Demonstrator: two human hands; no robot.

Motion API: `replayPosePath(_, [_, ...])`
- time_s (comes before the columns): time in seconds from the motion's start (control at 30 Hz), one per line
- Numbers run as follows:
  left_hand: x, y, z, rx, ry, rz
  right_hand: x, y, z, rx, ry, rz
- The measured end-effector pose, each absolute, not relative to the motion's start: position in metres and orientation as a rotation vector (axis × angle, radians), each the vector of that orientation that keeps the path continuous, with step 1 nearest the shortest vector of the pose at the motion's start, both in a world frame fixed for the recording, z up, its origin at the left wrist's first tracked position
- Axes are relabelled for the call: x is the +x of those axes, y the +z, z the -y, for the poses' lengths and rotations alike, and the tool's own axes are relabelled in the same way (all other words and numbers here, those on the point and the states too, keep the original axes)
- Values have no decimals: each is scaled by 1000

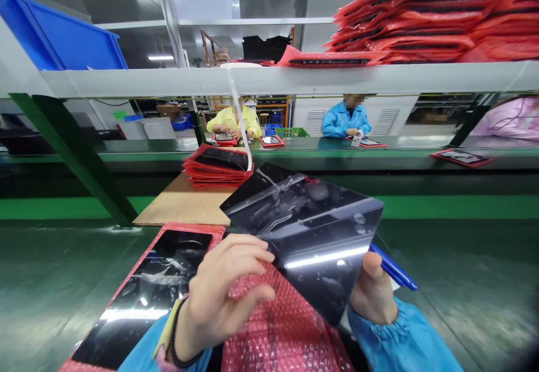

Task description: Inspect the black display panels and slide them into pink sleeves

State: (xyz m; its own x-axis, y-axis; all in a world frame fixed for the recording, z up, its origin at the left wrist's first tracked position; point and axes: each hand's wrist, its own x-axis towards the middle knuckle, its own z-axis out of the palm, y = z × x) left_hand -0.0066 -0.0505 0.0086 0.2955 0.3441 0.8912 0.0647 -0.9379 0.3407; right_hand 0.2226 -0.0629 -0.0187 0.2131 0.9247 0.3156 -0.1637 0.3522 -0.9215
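Note:
A glossy black tablet screen [307,226] is tilted in the air in front of me, streaked with reflections and film-like wrinkles. My right hand [374,293] grips its right edge, thumb on the near side and most fingers hidden behind. A blue pen [393,268] sticks out by that hand; how it is held is hidden. Close to the screen's lower left edge, my left hand [229,290] is open, fingers curved and thumb apart; whether the fingertips touch the screen is unclear. Below lies a red bubble-wrap sleeve [273,327]. Another black screen [155,288] rests on red wrap at the left.
A stack of red-wrapped screens [217,167] stands on a wooden board [185,201]. Overhead, a white shelf [269,80] carries more red-wrapped packs [421,18] and a blue bin [63,32]. A green post [76,159] slants at left. Across the line sit several people [346,116].

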Motion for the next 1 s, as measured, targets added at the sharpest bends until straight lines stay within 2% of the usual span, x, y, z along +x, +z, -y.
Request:
replayPosePath(0.13, [4,13,50,2803,1493,-78,227,-25,64,-678,1148,993])
replayPosePath(0.2, [9,12,51,2778,1495,10,229,-30,65,-638,1176,996])
replayPosePath(0.27, [10,8,51,2575,1583,-158,230,-33,66,-612,1174,998])
replayPosePath(0.37, [7,1,45,2085,1754,-692,231,-30,72,-586,1208,983])
replayPosePath(0.43, [5,-1,36,1764,1728,-883,230,-22,78,-569,1235,931])
replayPosePath(0.63, [13,9,16,968,1459,-447,224,-16,83,-538,1203,902])
replayPosePath(0.77, [20,13,15,515,1724,-391,221,-31,74,-620,1135,1114])
replayPosePath(0.87, [17,16,12,331,1781,-461,210,-35,69,-651,1066,1213])
replayPosePath(1.0, [8,18,6,404,1819,-422,185,-31,68,-499,1268,1241])
